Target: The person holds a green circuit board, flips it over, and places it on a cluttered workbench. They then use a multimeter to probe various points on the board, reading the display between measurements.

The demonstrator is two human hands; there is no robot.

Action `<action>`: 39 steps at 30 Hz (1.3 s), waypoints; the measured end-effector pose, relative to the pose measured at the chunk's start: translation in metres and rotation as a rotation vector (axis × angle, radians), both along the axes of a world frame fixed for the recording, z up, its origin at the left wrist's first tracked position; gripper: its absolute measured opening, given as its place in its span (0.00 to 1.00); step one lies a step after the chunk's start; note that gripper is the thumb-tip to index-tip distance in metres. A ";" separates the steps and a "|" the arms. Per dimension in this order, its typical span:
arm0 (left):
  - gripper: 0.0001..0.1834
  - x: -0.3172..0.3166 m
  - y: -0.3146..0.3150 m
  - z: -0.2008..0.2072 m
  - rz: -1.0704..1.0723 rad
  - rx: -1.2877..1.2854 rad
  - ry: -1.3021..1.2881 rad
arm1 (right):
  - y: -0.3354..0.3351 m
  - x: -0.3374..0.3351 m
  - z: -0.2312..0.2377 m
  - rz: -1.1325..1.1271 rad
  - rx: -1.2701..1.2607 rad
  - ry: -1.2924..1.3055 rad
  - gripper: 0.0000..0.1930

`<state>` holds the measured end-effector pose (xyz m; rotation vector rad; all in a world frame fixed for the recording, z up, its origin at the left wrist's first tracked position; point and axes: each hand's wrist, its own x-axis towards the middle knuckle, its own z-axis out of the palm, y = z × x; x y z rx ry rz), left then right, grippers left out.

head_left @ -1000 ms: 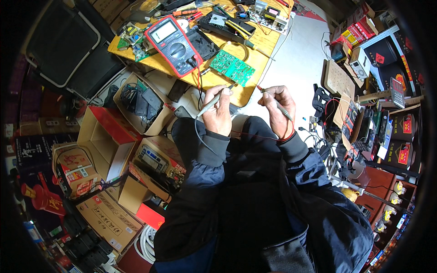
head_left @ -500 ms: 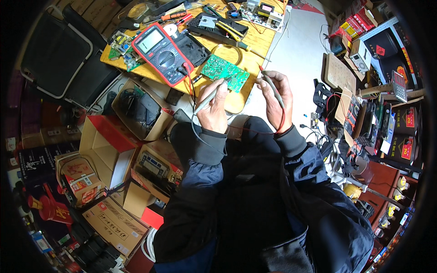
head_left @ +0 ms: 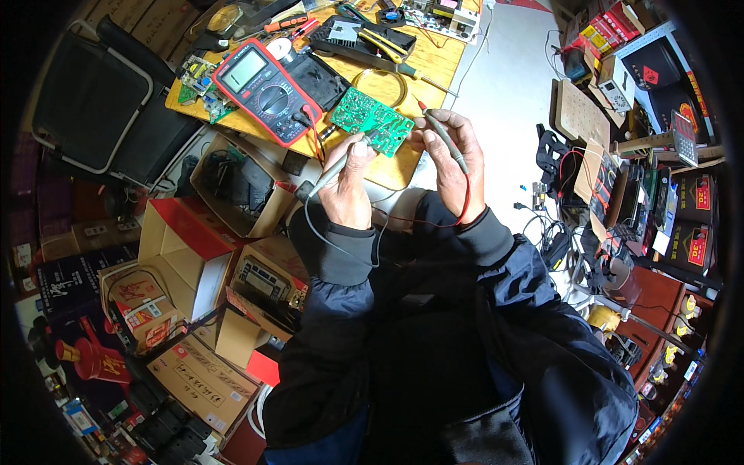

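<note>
Wooden table [head_left: 391, 172], multimeter [head_left: 273, 99], green circuit board [head_left: 372, 122]: setup looks done, probing looks unfinished.
The meter stands ready, lead plugs [head_left: 307, 117] in place; the left hand [head_left: 346, 190] and right hand [head_left: 459, 168] each pinch a probe between thumb and fingers. The board is at the table's near end, soldered side showing. The left probe [head_left: 332, 172] reaches its near edge (contact, I cannot tell); the right probe [head_left: 447, 139] points its red tip [head_left: 422, 105] up, apparently clear, so a two-probe reading seems left to make.
</note>
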<state>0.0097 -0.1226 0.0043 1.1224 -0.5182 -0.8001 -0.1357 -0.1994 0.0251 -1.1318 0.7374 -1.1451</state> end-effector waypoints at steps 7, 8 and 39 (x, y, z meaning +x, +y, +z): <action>0.26 0.003 0.013 0.008 -0.022 0.019 0.182 | 0.013 0.002 0.006 0.017 -0.031 0.012 0.17; 0.26 0.005 0.016 0.008 -0.027 0.015 0.193 | 0.015 0.004 0.006 0.011 -0.036 0.009 0.17; 0.12 0.006 0.022 0.019 -0.051 0.032 -0.369 | 0.035 -0.021 -0.003 0.002 0.046 0.052 0.17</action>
